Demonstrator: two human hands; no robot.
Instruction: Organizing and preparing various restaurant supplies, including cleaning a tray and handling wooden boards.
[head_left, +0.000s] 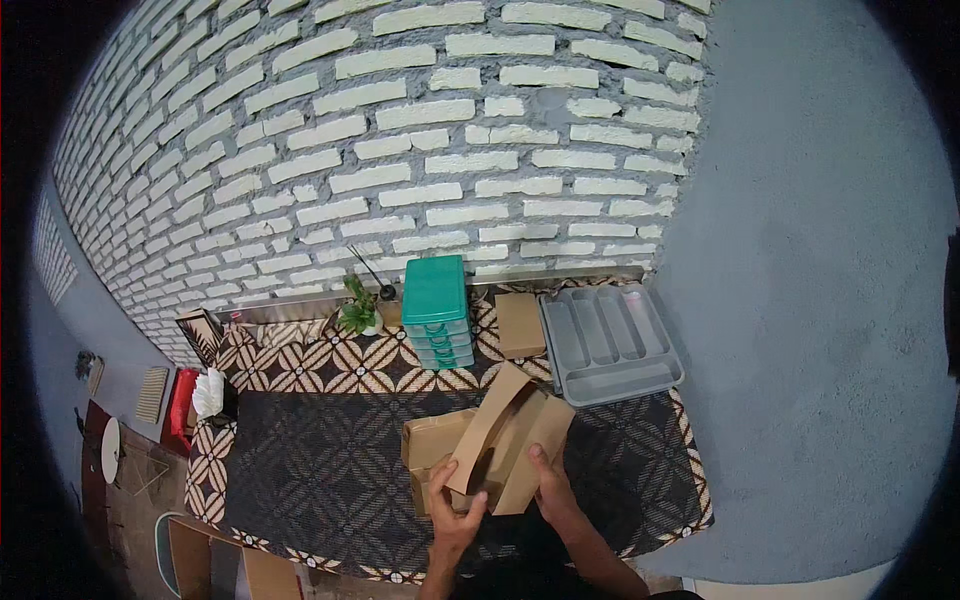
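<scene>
A brown cardboard box with raised flaps is held tilted above the near part of the table. My left hand grips its lower left end, fingers around the edge of a flap. On the box's right side lies my right hand, with the thumb on the cardboard. Another brown cardboard box sits on the dark patterned tablecloth, behind and to the left of the held one and partly hidden by it.
Along the white brick wall stand a small plant, a teal-topped drawer unit, a closed cardboard box and a grey cutlery tray. White tissues are at the table's left end. An open carton is below left.
</scene>
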